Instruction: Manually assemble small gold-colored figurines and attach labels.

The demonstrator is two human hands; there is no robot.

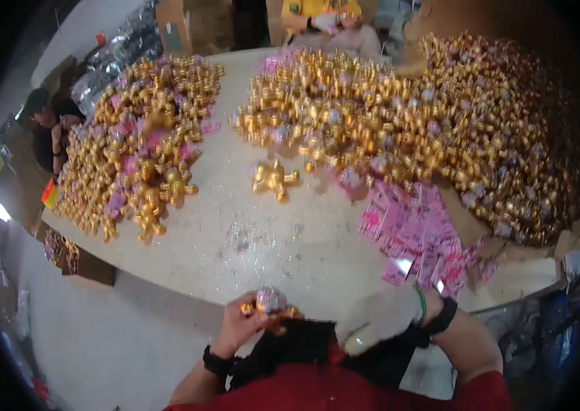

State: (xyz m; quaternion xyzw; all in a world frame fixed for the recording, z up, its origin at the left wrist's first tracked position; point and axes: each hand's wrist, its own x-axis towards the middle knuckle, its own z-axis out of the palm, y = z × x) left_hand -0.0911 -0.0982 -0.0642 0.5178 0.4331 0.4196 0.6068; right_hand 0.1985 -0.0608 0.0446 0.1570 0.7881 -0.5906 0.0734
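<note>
Close to my body, at the table's near edge, my left hand is closed round a small gold figurine with a glittery silver-pink round part uppermost. My right hand, in a white glove, is just to the right of it, near the pink cards. Motion smears its fingers, so whether they grip anything is unclear. A lone gold bear-like figurine lies on the table in front of me.
Big heaps of gold figurines stand at the left and the right. Silvery glitter is scattered over the white table. One person is across the table, another person at the far left. A cardboard box sits below the left edge.
</note>
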